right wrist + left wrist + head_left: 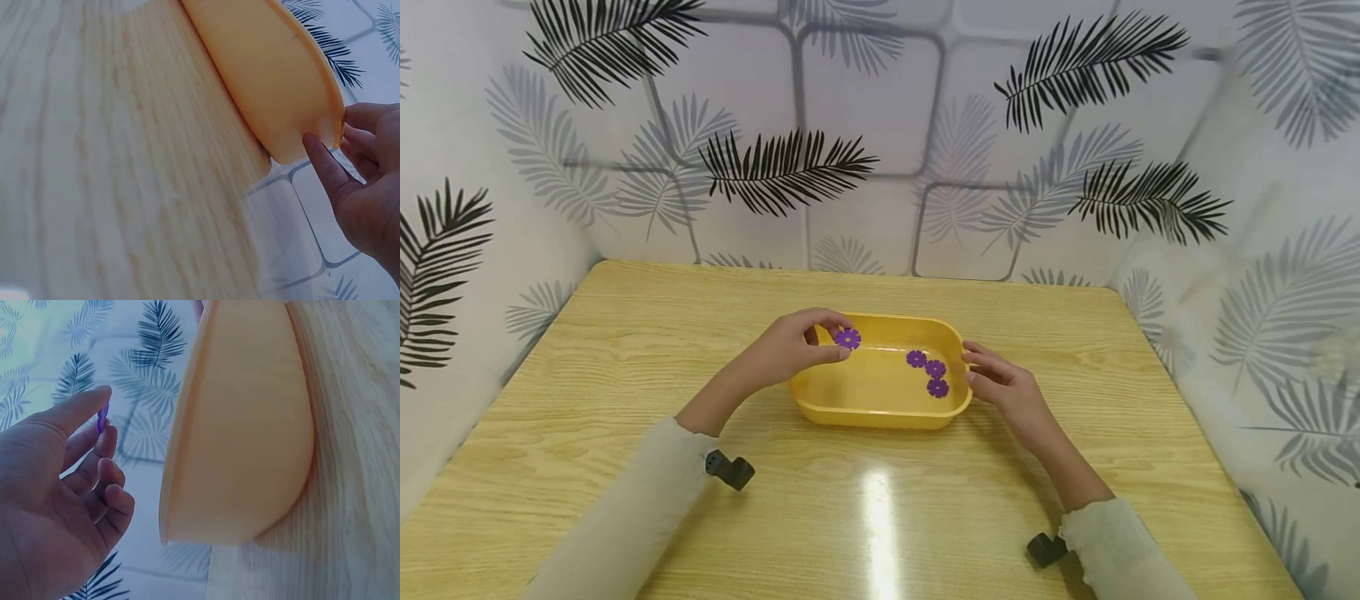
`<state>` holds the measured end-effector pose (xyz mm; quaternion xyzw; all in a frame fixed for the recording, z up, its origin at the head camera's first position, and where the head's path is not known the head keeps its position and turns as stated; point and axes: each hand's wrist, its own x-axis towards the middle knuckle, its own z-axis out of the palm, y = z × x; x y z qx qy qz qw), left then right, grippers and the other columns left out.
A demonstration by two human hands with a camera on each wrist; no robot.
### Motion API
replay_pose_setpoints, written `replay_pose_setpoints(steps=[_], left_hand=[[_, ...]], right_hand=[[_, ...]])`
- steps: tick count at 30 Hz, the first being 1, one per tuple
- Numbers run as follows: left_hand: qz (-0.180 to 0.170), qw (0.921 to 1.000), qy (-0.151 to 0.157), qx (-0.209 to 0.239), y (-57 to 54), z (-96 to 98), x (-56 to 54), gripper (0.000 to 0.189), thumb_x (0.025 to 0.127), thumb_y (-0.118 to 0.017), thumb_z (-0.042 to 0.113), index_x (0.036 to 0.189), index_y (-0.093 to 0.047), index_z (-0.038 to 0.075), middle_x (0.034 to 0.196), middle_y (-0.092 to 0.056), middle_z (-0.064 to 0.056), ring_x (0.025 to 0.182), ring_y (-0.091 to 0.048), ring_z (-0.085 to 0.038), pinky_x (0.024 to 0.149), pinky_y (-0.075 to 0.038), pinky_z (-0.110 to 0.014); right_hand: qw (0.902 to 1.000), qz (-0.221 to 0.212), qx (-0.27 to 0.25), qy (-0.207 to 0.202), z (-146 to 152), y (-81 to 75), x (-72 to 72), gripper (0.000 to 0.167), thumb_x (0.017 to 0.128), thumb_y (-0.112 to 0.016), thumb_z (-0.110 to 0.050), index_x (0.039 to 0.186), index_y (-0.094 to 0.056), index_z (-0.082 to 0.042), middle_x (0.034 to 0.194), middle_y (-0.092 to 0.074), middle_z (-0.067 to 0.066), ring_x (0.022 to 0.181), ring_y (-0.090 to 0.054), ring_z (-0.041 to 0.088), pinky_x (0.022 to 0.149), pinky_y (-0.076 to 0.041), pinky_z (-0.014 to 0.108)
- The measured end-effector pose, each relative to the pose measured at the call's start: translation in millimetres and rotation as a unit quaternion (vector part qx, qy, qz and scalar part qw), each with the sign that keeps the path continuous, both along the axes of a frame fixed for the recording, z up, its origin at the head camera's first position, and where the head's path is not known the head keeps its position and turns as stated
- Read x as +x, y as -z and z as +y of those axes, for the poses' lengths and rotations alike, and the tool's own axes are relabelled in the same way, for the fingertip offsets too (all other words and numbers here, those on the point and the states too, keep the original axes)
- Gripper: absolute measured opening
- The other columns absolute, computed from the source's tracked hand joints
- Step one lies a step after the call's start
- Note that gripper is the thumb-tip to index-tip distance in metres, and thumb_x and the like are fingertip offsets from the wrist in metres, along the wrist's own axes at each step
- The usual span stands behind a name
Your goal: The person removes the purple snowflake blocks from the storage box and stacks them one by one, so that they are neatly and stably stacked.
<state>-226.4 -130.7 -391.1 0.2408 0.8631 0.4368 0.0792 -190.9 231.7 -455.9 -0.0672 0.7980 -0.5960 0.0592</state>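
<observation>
Over the left end of a yellow plastic basin (872,414), my left hand (797,343) pinches a purple snowflake building disc (848,338) between thumb and fingers. The left wrist view shows the disc (102,417) edge-on at the fingertips, with the other fingers loosely bent. Three more purple snowflake discs (936,368) lie on the basin floor toward its right end. My right hand (1007,390) touches the basin's right end with fairly straight fingers. In the right wrist view its thumb (322,164) lies against the outer wall and a fingertip meets the rim.
The basin stands on a light wood-grain table (760,508). Behind and beside the table hang pale sheets (865,108) printed with leaves. A small black device (730,470) is on the left sleeve, another (1047,550) at the right.
</observation>
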Motion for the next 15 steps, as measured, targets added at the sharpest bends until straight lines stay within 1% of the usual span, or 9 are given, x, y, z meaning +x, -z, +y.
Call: replay_pose_setpoints(steps=[5,9,12,15], left_hand=[[-0.003,0.9998,-0.019,0.009,4.2,-23.0,5.2,0.036,0.093,-0.073,0.037,0.126,-0.066,0.024,0.114,-0.063,-0.001,0.083,-0.052,-0.025,0.064,-0.044,-0.034],[0.001,0.9992,-0.039,0.011,7.9,-39.0,7.3,0.034,0.093,-0.074,0.037,0.123,-0.067,0.025,0.114,-0.063,-0.002,0.081,-0.052,-0.026,0.057,-0.044,-0.032],[0.002,0.9985,-0.054,0.008,10.7,-49.9,8.5,0.034,0.092,-0.074,0.036,0.123,-0.066,0.024,0.114,-0.063,-0.003,0.08,-0.053,-0.025,0.052,-0.044,-0.03],[0.007,0.9977,-0.068,-0.001,13.3,-60.1,9.7,0.036,0.092,-0.074,0.037,0.125,-0.066,0.023,0.115,-0.064,-0.004,0.082,-0.054,-0.025,0.054,-0.045,-0.029]], right_hand=[[1.0,-0.005,-0.004,0.001,0,0.6,-0.1,0.045,0.101,-0.063,-0.03,0.141,-0.059,-0.008,0.158,-0.042,-0.006,0.14,-0.047,0.026,0.094,-0.051,0.019],[1.0,-0.007,-0.005,0.003,1,0.6,0.4,0.047,0.1,-0.064,-0.034,0.14,-0.059,-0.01,0.158,-0.043,-0.007,0.14,-0.048,0.024,0.095,-0.051,0.02],[0.9999,-0.007,-0.009,0.001,0,0.0,0.6,0.047,0.1,-0.064,-0.034,0.14,-0.059,-0.01,0.158,-0.043,-0.007,0.14,-0.048,0.024,0.094,-0.052,0.02],[0.9999,-0.007,-0.01,-0.001,0,-1.1,1.0,0.047,0.1,-0.064,-0.034,0.14,-0.059,-0.01,0.158,-0.042,-0.008,0.14,-0.048,0.024,0.094,-0.052,0.02]])
